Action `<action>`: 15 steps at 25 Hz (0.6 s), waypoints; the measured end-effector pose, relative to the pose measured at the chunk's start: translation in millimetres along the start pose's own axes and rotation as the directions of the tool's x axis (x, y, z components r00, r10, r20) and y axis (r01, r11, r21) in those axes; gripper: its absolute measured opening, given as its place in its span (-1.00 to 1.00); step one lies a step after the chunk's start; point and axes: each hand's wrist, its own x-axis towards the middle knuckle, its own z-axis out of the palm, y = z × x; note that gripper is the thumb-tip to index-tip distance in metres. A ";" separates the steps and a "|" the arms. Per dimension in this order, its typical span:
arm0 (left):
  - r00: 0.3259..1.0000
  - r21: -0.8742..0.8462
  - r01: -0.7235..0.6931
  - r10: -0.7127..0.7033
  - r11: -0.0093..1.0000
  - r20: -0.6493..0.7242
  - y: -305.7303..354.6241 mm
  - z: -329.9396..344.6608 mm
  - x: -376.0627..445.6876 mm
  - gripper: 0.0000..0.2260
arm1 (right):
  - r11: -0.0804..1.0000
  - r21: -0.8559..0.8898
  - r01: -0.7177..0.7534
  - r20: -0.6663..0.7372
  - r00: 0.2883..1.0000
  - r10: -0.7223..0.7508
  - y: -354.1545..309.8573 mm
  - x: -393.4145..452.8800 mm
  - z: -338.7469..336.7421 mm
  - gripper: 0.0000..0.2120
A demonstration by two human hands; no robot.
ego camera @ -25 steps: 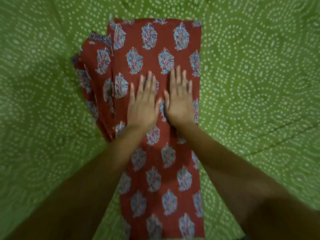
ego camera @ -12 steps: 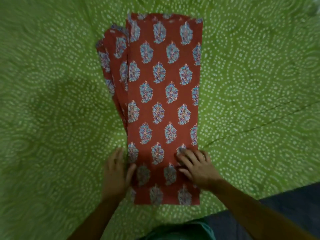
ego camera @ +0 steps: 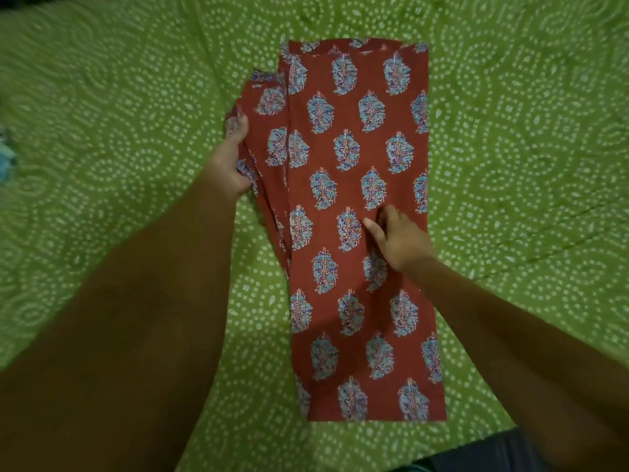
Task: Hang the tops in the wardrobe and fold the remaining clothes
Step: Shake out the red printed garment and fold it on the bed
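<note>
A red garment (ego camera: pixel 357 185) printed with blue leaf motifs lies folded lengthwise on the green dotted bedsheet (ego camera: pixel 510 165), its long axis running away from me. A narrower flap of layered cloth sticks out on its upper left side. My left hand (ego camera: pixel 233 158) grips that flap at its outer edge, thumb on top and fingers hidden under the cloth. My right hand (ego camera: pixel 398 238) rests on the middle of the garment with bent fingertips pressing down; a small crease runs from under it toward me.
The bedsheet spreads around the garment on all sides. A blurred light-blue thing (ego camera: pixel 5 151) shows at the far left edge. A dark surface (ego camera: pixel 476 451) beyond the bed's near edge appears at the bottom right.
Both hands left the garment's near end. My left hand went up to grip the side flap and my right hand moved to the middle of the cloth. The view shifted closer.
</note>
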 end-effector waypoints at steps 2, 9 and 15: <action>0.993 -0.182 -0.077 0.093 0.980 0.076 9.5 -21.8 -3.5 -0.57 | 0.999 -0.029 -0.039 -0.034 0.999 0.038 -5.9 -3.1 2.5 -0.47; 0.890 -0.233 -0.369 0.270 0.900 -0.367 -3.3 -176.6 -34.0 -0.70 | 0.989 0.106 -0.107 -0.325 0.936 0.136 -52.4 -36.8 19.8 -0.59; 0.716 0.712 -0.166 0.580 0.682 -0.389 -24.5 -252.5 -54.8 -0.65 | 0.946 -0.216 0.243 -0.437 0.842 -0.316 -154.5 -61.2 63.8 -0.71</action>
